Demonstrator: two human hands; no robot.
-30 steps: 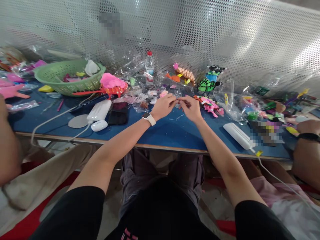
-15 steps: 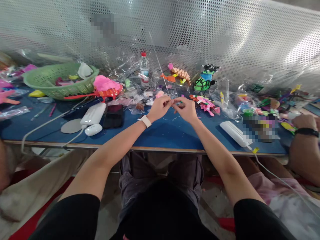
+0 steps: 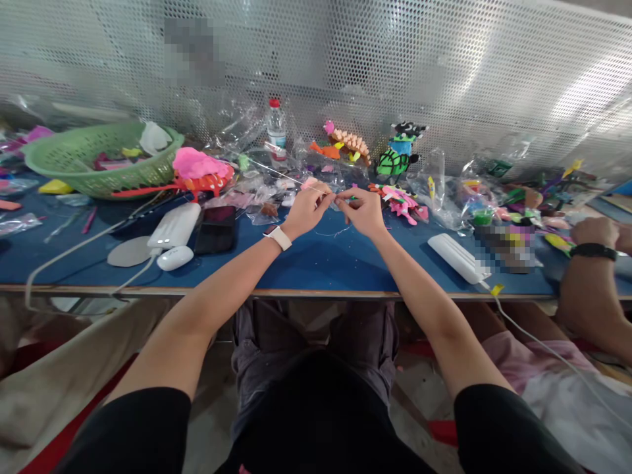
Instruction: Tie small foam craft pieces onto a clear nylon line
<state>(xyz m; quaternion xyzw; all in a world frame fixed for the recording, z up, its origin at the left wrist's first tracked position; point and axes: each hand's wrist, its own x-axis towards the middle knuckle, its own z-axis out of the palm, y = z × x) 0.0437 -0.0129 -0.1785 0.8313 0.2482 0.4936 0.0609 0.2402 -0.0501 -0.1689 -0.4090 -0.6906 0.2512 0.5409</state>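
1. Where the table (image 3: 336,270) comes nearest, a bare blue stretch: best judged a rest for the forearms, since fine fingertip work calls for a steady base.
2. White power bank (image 3: 459,258), right side; white case (image 3: 175,258), left side; dark phone (image 3: 216,230) beyond it. All apart from the work, leaving elbow room.
3. Fine thread (image 3: 336,233), one, curved on the table just below the hands. Link to the strand: cannot tell. Best checked for snags before any pull.
4. Left hand (image 3: 307,209): fingertips drawn together, apparently pinching the thin pale strand. Right hand (image 3: 366,209): thumb and forefinger bent to the same spot; whether they grip anything, cannot tell. A light, even pinch, close to the end, should serve best.
5. Thin pale strand (image 3: 286,175), one, slanting from the left fingertips over transparent wrappers (image 3: 257,187). Its free end wants lifting well above them.
6. Pink figure (image 3: 405,204), just beyond the right hand: sleeve and knuckles best held off it.
7. Spiky-backed model (image 3: 348,145) and green-and-black model (image 3: 395,163), behind, apart from the hands.
8. Bottle (image 3: 276,131), red cap, upright, before the perforated metal panel (image 3: 395,59).
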